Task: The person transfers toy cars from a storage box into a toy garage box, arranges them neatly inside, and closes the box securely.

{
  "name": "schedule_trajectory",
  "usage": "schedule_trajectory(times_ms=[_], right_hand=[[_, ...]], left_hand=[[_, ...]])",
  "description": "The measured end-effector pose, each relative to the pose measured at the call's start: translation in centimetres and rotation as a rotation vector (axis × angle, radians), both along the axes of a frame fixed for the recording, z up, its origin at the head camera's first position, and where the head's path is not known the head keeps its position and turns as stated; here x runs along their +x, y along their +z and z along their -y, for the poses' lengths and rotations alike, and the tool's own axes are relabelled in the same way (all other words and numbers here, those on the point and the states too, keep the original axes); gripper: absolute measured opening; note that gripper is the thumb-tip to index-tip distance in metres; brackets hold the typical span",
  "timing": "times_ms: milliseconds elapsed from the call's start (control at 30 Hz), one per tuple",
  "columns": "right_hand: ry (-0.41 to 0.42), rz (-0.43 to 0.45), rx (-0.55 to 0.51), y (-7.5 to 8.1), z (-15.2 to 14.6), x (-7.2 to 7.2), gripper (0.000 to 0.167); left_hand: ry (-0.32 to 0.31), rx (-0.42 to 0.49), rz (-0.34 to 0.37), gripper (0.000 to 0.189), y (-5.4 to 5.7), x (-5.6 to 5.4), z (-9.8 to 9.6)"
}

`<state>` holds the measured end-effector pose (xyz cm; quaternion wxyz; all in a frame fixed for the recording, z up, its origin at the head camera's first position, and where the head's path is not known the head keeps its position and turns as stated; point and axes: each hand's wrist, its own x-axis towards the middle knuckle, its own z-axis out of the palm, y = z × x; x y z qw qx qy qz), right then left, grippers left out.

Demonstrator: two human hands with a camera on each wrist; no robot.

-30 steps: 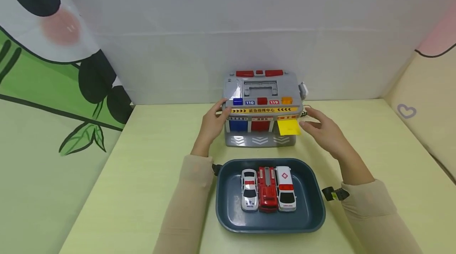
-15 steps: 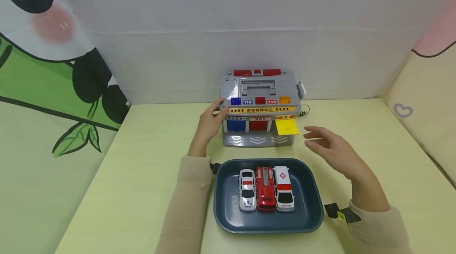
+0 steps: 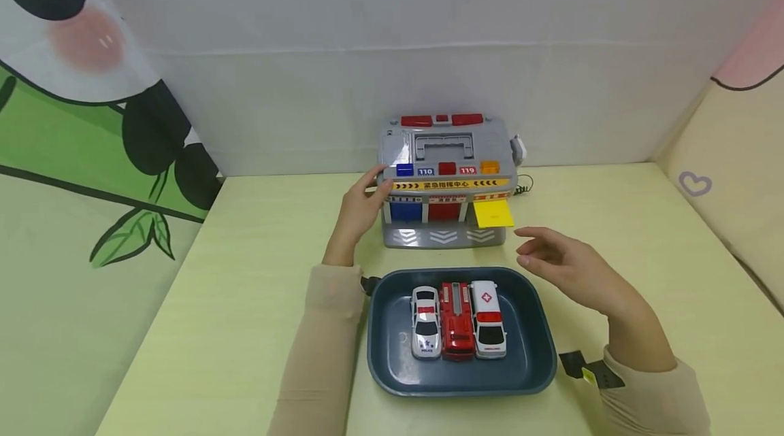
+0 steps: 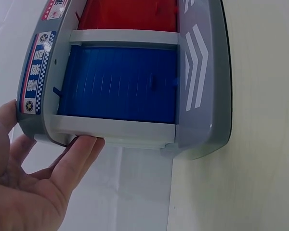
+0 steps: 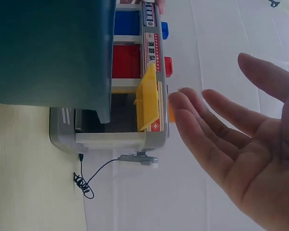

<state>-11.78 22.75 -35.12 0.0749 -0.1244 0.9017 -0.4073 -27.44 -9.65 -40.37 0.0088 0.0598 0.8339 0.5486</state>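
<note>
A grey toy garage (image 3: 447,181) stands against the back wall, with blue and red doors down and its yellow door (image 3: 493,213) swung up. At the garage's left side my left hand (image 3: 356,213) holds the corner, fingertips on the side wall in the left wrist view. My right hand (image 3: 569,266) hovers in front and to the right of the garage, fingers loosely bent, holding nothing. Nearer me, a dark blue tray (image 3: 527,368) carries a white toy police car (image 3: 426,324), a red toy fire engine (image 3: 456,320) and a white toy ambulance (image 3: 489,320).
A small white handset (image 3: 518,150) on a coiled black cord hangs at the garage's right side. The pale yellow table (image 3: 245,327) runs back to a white wall (image 3: 275,96). Painted panels flank both sides.
My right hand has drawn back from the yellow door towards me and to the right, then dropped slightly. The left hand stays at the garage; the yellow door remains up.
</note>
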Motion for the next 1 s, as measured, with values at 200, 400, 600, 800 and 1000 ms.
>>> schedule_trajectory(times_ms=[200, 400, 600, 800, 1000], right_hand=[[0.098, 0.091, 0.085, -0.2, 0.8, 0.1, 0.048], [0.186, 0.184, 0.120, -0.5, 1.2, 0.3, 0.049], [0.201, 0.224, 0.182, -0.8, 1.7, 0.5, 0.050], [0.211, 0.235, 0.254, -0.9, 2.2, 0.5, 0.051], [0.208, 0.229, 0.349, -1.7, 3.2, 0.4, 0.058]], left_hand=[[0.000, 0.006, -0.007, 0.053, 0.0, 0.0, 0.1], [-0.008, 0.000, -0.019, 0.051, -0.1, 0.0, 0.0], [-0.012, 0.001, -0.021, 0.051, -0.1, 0.0, -0.1], [-0.019, -0.010, -0.036, 0.052, -0.1, -0.2, 0.1], [-0.022, -0.008, -0.037, 0.053, -0.2, -0.3, 0.0]])
